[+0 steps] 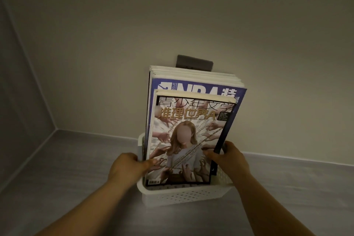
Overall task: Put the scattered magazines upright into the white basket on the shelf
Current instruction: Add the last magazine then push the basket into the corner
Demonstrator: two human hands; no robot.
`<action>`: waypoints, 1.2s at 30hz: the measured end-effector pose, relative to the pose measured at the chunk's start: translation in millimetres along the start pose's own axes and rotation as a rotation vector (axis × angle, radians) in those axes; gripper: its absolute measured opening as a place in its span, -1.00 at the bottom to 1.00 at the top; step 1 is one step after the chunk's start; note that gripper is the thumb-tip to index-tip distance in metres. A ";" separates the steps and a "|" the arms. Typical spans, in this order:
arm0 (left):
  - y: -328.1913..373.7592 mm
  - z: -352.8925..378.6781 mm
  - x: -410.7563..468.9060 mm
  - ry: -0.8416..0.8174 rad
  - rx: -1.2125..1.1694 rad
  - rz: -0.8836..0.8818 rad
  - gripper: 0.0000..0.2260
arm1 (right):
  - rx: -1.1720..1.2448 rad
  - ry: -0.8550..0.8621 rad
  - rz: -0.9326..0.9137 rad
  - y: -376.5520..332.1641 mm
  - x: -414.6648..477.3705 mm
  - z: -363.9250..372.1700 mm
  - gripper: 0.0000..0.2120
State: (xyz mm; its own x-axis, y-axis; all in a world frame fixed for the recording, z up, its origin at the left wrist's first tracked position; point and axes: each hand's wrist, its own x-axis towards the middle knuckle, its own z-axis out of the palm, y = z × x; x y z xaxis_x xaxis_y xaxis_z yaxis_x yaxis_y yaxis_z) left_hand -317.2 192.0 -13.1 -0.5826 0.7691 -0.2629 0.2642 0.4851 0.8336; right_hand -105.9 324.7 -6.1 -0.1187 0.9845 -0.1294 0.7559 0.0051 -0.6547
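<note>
Magazine stack upright in white basket on shelf, likely being squared. Right hand fingers clamped on its right edge. Left hand thumb steadies front magazine; fingers hidden, can't tell.

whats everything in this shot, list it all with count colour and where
basket: one, white, on the shelf by the back wall
front magazine: one, pale cover with gold title, upright at the basket's front
nba magazine: one, blue, upright right behind it
other magazines: several, count unclear, white page edges, behind the nba magazine
wall plate: one, grey, on the wall behind the stack
shelf: one, grey, under the basket
left grip: one, holds the front magazine's left edge, thumb on the cover
right grip: one, pinches the front magazine and nba magazine at their right edge
</note>
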 end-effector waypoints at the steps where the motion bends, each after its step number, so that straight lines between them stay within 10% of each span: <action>1: -6.1 -3.6 -10.3 -0.004 -0.037 -0.014 -0.79 | -0.014 -0.015 -0.014 -1.5 -6.0 0.9 -0.44; 27: -143.0 -114.3 -264.6 0.446 -0.528 -0.493 -0.74 | -0.060 -0.448 -0.538 -84.8 -213.3 102.2 -0.49; 36: -151.8 -108.4 -282.4 0.580 -0.445 -0.381 -0.75 | -0.364 -0.207 -0.620 -80.3 -242.3 99.7 -0.34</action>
State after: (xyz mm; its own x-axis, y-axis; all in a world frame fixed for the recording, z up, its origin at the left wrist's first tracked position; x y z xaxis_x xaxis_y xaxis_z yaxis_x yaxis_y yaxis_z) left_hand -276.1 -143.9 -12.7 -0.9075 0.1891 -0.3752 -0.2895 0.3655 0.8846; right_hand -202.0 68.3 3.6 -0.6839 0.7293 0.0221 0.6721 0.6415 -0.3697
